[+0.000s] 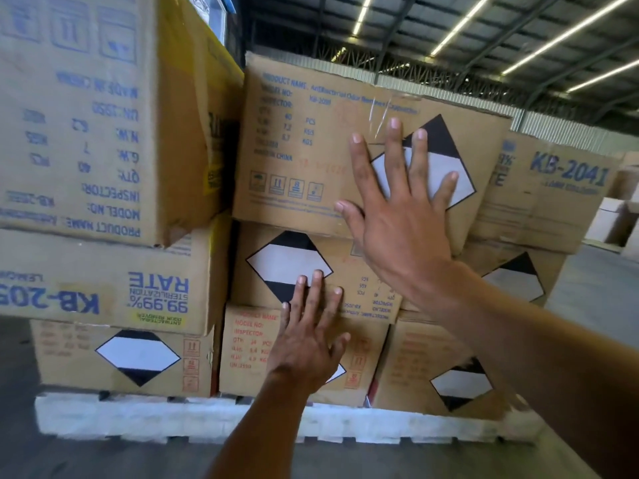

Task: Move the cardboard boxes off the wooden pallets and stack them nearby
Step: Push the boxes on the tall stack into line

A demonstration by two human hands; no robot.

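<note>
Landmark: we take the top centre box (311,146), printed in blue with product data and bearing a black-and-white diamond label (435,160), as our reference.

Boxes counted: we count nine cardboard boxes in the near stack: three in the left column, three in the centre column, three in the right column. More pale cartons (619,216) stand well apart to the far right of the landmark.

Left column: the upper left box (86,108) stands just beside the landmark with its print upside down; the KB-205 box (103,281) lies under it, and a bottom box (121,357) under that.

Centre column: directly below the landmark sits the middle centre box (276,257), and under it the red-printed box (249,344).

Right column: the KB-2041 box (553,188) touches the landmark's right side; two more lie beneath it.

Pallet: one pallet (173,420), its edge whitish, carries the whole stack below the landmark.

Right hand: our right hand (397,216) lies flat on the landmark's front, fingers (394,157) spread wide across the diamond label, gripping nothing.

Left hand: our left hand (307,344) lies below the landmark, fingers spread, fingertips on the middle centre box, palm over the red-printed box; nothing held.

Diamond labels: we count six in view.
</note>
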